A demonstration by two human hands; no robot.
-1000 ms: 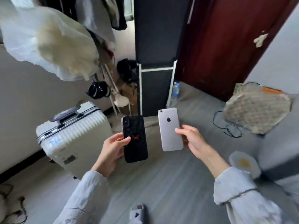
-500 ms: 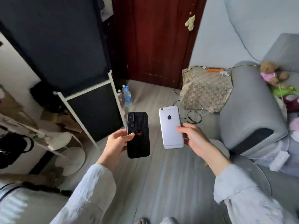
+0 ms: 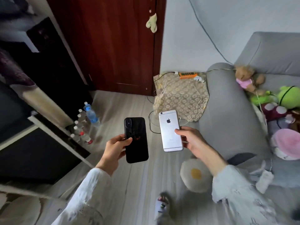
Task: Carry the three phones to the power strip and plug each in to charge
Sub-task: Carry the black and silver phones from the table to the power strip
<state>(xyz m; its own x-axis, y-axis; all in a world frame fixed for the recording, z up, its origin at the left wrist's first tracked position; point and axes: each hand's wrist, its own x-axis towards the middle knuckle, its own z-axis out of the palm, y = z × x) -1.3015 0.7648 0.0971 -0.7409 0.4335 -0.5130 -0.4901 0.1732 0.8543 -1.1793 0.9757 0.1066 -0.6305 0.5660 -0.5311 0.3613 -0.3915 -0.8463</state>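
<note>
Behind silver phone, right hand fingers hidden

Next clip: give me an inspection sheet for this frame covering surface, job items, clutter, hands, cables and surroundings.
Surface: grey wood-look floor.
Job's things: black cased phone and silver Apple-logo phone, both back up; a third phone not seen; orange power strip on the patterned beige cloth.
Clutter: clear plastic water bottles, fried-egg cushion, plush toys.
Hands: left hand holds the black phone; right hand holds the silver one.
Cables: pale charging leads over the cloth, black cord on the floor.
Surroundings: dark red wooden door, grey sofa.
</note>
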